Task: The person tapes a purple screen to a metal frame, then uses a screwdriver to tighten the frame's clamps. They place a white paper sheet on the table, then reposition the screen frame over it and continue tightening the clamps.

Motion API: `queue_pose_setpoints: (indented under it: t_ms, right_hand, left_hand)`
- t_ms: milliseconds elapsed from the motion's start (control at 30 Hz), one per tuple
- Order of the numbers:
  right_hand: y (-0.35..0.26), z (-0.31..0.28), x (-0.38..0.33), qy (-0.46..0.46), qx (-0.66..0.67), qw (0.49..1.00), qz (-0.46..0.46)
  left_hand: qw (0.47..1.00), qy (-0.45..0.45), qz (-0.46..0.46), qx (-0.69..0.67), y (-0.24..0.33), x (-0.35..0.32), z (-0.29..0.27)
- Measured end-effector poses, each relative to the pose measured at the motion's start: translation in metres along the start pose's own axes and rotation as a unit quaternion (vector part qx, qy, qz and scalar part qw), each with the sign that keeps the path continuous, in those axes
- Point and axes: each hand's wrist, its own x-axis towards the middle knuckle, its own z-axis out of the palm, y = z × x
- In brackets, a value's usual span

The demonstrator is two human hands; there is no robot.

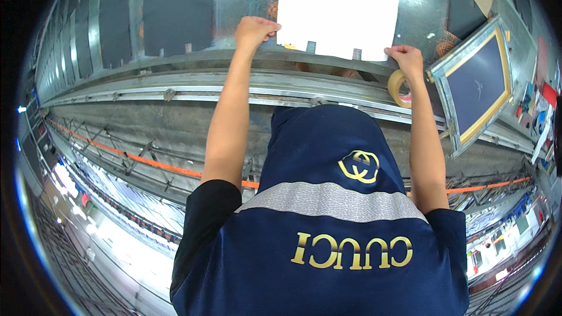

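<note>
Both hands closed on the near edge of a white sheet [339,9]: left hand [255,28] pinching one corner, right hand [405,58] the other, likely keeping it flat and square on the metal surface [175,82]. Tape roll [398,88] ringed on the right wrist, within reach. Framed screen [477,85] lying just beside.

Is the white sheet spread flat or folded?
Spread flat. The white sheet shows one unbroken panel, the left hand and right hand gripping its lower corners.
</note>
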Motion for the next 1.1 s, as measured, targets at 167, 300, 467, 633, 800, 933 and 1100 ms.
queue_pose_setpoints:
  t_ms: [167, 300, 467, 633, 800, 933, 1100]
  right_hand:
    - [0.000, 0.000, 0.003, -0.006, 0.022, 1.000, 0.001]
    - [0.003, 0.001, 0.000, 0.002, 0.040, 0.999, -0.018]
    - [-0.006, 0.000, -0.003, 0.011, 0.051, 0.999, 0.001]
    - [-0.008, 0.000, -0.005, 0.014, 0.063, 0.998, 0.018]
    - [-0.018, -0.001, -0.007, 0.011, 0.082, 0.996, 0.027]
    - [-0.010, 0.002, -0.005, 0.012, 0.091, 0.996, 0.022]
    - [-0.005, 0.002, -0.004, 0.021, 0.091, 0.996, 0.014]
  left_hand:
    - [0.999, 0.027, -0.022, 0.033, 0.009, -0.006, 0.001]
    - [0.997, 0.046, -0.016, 0.061, -0.003, -0.006, 0.005]
    - [0.993, 0.077, -0.028, 0.089, 0.008, -0.016, 0.004]
    - [0.992, 0.070, -0.050, 0.096, 0.026, -0.023, 0.001]
    - [0.993, 0.070, -0.053, 0.076, 0.026, -0.022, 0.003]
    - [0.993, 0.072, -0.054, 0.082, 0.023, -0.021, 0.004]
    - [0.993, 0.090, -0.035, 0.068, 0.020, -0.021, 0.009]
